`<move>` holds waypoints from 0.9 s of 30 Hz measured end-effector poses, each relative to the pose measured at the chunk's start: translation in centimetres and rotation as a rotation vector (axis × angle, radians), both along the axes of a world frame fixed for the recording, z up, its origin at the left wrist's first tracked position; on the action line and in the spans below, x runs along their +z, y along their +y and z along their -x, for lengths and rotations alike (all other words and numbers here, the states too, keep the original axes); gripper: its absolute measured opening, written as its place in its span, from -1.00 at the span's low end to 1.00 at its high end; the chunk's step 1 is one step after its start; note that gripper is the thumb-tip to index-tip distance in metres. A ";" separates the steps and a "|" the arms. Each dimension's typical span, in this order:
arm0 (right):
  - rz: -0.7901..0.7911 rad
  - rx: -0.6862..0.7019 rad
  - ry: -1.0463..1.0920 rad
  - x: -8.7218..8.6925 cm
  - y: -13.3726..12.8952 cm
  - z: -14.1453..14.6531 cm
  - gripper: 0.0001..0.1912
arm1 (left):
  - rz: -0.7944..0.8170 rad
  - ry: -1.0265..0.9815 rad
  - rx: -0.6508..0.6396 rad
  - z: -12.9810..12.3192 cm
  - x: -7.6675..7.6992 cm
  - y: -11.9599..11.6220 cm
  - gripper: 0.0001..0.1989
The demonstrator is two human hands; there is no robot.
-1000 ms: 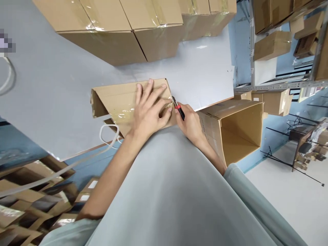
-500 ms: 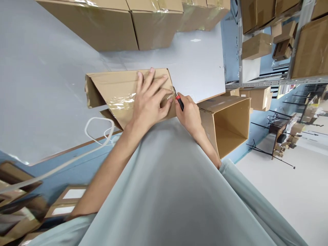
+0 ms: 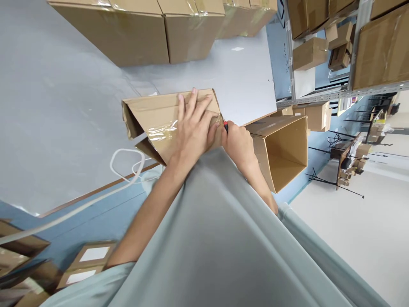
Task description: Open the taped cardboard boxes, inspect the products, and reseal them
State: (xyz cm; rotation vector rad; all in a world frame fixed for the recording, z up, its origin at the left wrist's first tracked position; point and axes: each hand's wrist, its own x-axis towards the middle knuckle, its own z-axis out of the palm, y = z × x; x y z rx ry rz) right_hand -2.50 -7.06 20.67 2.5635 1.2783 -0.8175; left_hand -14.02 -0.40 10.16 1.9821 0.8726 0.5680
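Observation:
A brown cardboard box (image 3: 159,111) with clear tape across its top face lies on the white table (image 3: 64,111), its left end standing open. My left hand (image 3: 193,128) presses flat on the box with fingers spread, beside the shiny tape. In my right hand (image 3: 240,143) is a utility knife (image 3: 226,125) with a black and red handle, gripped in closed fingers. Its blade end meets the box's right edge; the rest of the handle is hidden in my hand.
Large taped boxes (image 3: 140,36) line the table's far side. An open, hollow carton (image 3: 284,155) stands right of my right hand. A white cable or tube (image 3: 79,204) loops near the table's front edge. Shelves with boxes (image 3: 309,53) rise at the right; more cartons (image 3: 86,260) sit lower left.
The box and both hands appear shifted slightly right in view. My right fist has turned so less of the knife's handle shows. The left hand stays spread on the box.

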 end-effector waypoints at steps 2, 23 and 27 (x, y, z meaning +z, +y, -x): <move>-0.006 -0.008 -0.006 -0.1 0.0 0.1 -0.66 | -0.008 0.031 -0.014 0.0 0.1 -0.2 -0.60; 0.031 -0.012 0.166 -0.3 -3.6 -1.3 -0.65 | -0.159 0.030 0.010 0.5 -1.3 0.1 -0.67; -0.002 -0.021 0.218 -1.3 -3.4 -2.3 -0.64 | -0.159 0.023 0.040 0.6 -1.3 0.2 -0.73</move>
